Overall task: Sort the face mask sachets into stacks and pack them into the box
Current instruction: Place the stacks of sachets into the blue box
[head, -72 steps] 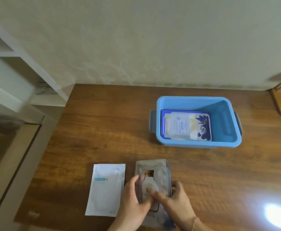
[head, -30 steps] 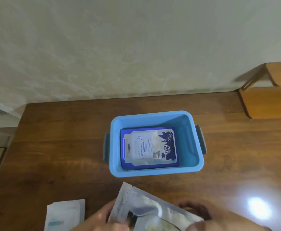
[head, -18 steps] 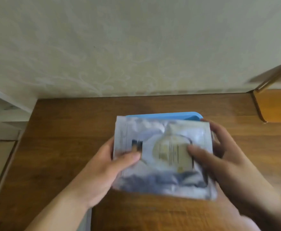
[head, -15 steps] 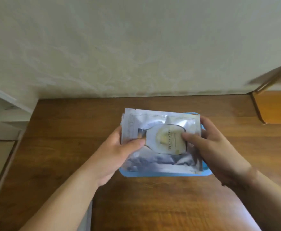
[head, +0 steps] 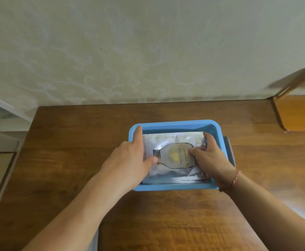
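A blue plastic box point(head: 175, 123) stands on the wooden table. A stack of silver face mask sachets point(head: 173, 138) with a jar picture lies flat inside it and covers whatever is underneath. My left hand point(head: 128, 160) holds the stack's left edge, thumb on top and a finger stretched along the box's left rim. My right hand point(head: 211, 158) grips the right edge, with its thumb pressed on the jar picture. A pale sliver of another sachet point(head: 95, 240) shows beside my left forearm.
The brown table point(head: 75, 142) runs back to a patterned wall. A white shelf unit point(head: 1, 113) stands off its left edge. An orange wooden piece of furniture point(head: 298, 113) sits at the right rear. The box has a grey handle point(head: 230, 151) on its right side.
Both hands lifted the silver stack off the table, turned it sideways, carried it over the box and lowered it inside. The blue sachets seen in the box before are now covered.
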Action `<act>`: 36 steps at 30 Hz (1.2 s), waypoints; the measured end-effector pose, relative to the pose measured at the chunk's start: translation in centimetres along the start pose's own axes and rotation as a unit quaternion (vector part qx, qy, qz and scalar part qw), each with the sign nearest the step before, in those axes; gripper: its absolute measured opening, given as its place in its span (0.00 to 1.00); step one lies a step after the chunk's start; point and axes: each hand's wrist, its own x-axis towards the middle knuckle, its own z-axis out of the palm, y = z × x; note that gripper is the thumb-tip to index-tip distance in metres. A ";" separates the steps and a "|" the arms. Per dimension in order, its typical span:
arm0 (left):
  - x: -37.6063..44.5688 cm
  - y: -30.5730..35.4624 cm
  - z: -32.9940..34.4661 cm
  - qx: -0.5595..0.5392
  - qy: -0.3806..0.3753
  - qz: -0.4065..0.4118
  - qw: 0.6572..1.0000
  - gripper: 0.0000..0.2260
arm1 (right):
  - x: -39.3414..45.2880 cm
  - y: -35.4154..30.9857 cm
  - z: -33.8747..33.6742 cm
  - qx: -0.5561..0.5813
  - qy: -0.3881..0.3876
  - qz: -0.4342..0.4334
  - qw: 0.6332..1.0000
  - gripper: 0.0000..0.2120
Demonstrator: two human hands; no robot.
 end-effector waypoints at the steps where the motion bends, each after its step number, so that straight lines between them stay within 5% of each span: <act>1: 0.0 0.2 0.0 0.072 0.063 0.019 0.995 0.32 | 0.0 0.0 0.1 -0.013 -0.002 0.000 1.000 0.15; 4: 0.3 1.3 0.2 0.078 0.175 0.162 0.968 0.15 | -0.3 -0.4 0.2 -0.030 -0.023 0.007 0.999 0.13; 7: 1.9 2.5 1.7 0.046 0.118 0.281 0.951 0.16 | -0.7 -1.0 0.6 -0.048 -0.047 0.017 0.998 0.16; 13: 4.7 1.8 3.3 0.050 0.025 0.218 0.974 0.31 | -0.7 -1.0 -0.1 -0.030 -0.071 0.091 0.993 0.13; 21: 7.1 1.4 2.8 0.036 -0.089 0.196 0.976 0.20 | 0.3 -0.7 -1.0 0.025 -0.129 0.164 0.978 0.10; 25: 7.5 1.3 2.9 0.071 -0.082 0.241 0.965 0.30 | 0.2 0.1 -0.9 -0.052 -0.126 0.127 0.982 0.08; 31: 7.0 0.8 3.6 0.106 -0.056 0.267 0.956 0.46 | -0.8 -0.2 -0.9 -0.164 -0.172 0.044 0.970 0.44; 36: 6.9 0.9 3.6 0.110 -0.048 0.275 0.954 0.43 | -0.8 -0.4 -1.2 -0.158 -0.182 0.050 0.969 0.55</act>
